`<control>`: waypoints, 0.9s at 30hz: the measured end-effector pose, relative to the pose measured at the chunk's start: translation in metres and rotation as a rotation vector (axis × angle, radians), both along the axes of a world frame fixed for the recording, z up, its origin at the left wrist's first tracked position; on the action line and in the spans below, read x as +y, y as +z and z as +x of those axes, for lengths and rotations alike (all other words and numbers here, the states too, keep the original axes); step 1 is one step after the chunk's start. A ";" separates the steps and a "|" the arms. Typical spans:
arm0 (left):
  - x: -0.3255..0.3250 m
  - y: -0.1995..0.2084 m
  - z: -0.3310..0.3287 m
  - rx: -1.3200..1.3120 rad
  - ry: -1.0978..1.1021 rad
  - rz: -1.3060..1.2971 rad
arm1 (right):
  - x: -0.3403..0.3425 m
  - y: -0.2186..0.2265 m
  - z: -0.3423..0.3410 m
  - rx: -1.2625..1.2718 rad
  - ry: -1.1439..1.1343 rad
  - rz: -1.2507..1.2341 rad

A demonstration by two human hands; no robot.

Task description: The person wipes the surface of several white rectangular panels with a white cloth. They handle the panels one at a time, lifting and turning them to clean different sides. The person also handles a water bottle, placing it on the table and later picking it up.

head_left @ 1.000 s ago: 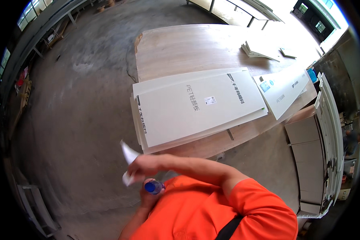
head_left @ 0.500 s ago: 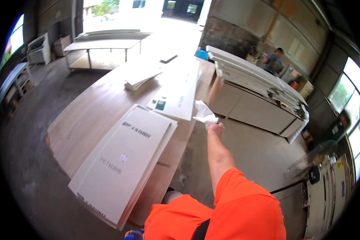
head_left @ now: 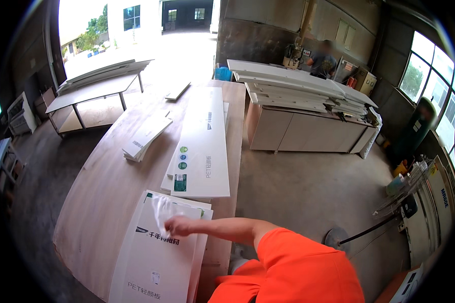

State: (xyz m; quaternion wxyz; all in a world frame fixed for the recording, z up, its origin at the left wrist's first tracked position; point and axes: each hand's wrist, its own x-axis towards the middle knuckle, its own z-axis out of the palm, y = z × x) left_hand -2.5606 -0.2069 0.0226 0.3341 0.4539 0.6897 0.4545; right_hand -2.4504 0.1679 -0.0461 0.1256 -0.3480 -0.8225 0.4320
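Observation:
My right hand (head_left: pixel 179 226) is closed on a crumpled white cloth (head_left: pixel 161 209), blurred by motion; it could also be soft paper. The arm reaches left across the top of the near stack of white panels (head_left: pixel 169 270), with the cloth over the stack's far end. That stack lies at the near end of a long wood-grain table (head_left: pixel 93 217). Just beyond it, more long white panels (head_left: pixel 202 141) with green labels lie flat, overlapping one another. My left hand is out of the picture.
Short white strips (head_left: pixel 149 136) and a small board (head_left: pixel 178 91) lie farther along the table. At the right, a workbench (head_left: pixel 308 131) carries stacked boards, with a person (head_left: pixel 322 61) behind it. A low table (head_left: pixel 93 96) stands far left. A round base with a black pole (head_left: pixel 337 237) is on the floor.
My right hand has swung left with the white cloth, from beside the table to over the near stack. The view has shifted, and my left hand with a blue-capped bottle has left the picture.

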 end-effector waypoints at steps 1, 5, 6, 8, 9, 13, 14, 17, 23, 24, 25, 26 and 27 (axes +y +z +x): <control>0.010 0.003 0.001 -0.011 0.005 -0.019 | -0.072 0.035 -0.060 0.140 0.548 -0.163; 0.030 0.016 0.013 -0.017 0.091 -0.092 | -0.220 0.186 -0.175 0.785 1.356 -0.372; 0.049 0.007 0.018 -0.057 0.023 -0.119 | -0.177 0.203 -0.163 0.806 1.139 -0.573; 0.056 0.001 0.023 -0.088 0.020 -0.137 | -0.093 0.204 -0.149 1.246 0.724 -0.200; 0.053 -0.003 0.025 -0.105 0.029 -0.131 | -0.038 0.178 -0.126 1.101 0.587 -0.222; 0.060 0.003 0.044 -0.049 0.139 -0.067 | 0.255 0.006 0.213 0.158 -0.989 0.435; 0.073 0.012 0.046 0.005 0.197 -0.035 | 0.268 0.013 0.328 0.092 -1.326 0.526; 0.113 0.036 0.051 0.091 0.337 0.096 | 0.242 0.114 0.520 0.084 -2.179 0.456; 0.135 0.033 0.052 -0.009 0.316 -0.080 | 0.331 0.148 0.508 -0.012 -1.727 1.082; 0.143 0.032 0.050 -0.017 0.274 -0.041 | 0.350 0.116 0.468 0.271 -1.413 1.049; 0.138 0.036 0.052 0.019 0.271 -0.036 | 0.315 0.072 0.365 0.387 -0.913 0.681; 0.134 0.039 0.055 0.052 0.278 -0.059 | 0.270 0.050 0.270 0.433 -0.354 -0.055; 0.134 0.041 0.058 0.080 0.260 -0.075 | 0.227 0.032 0.185 0.251 -0.130 -0.468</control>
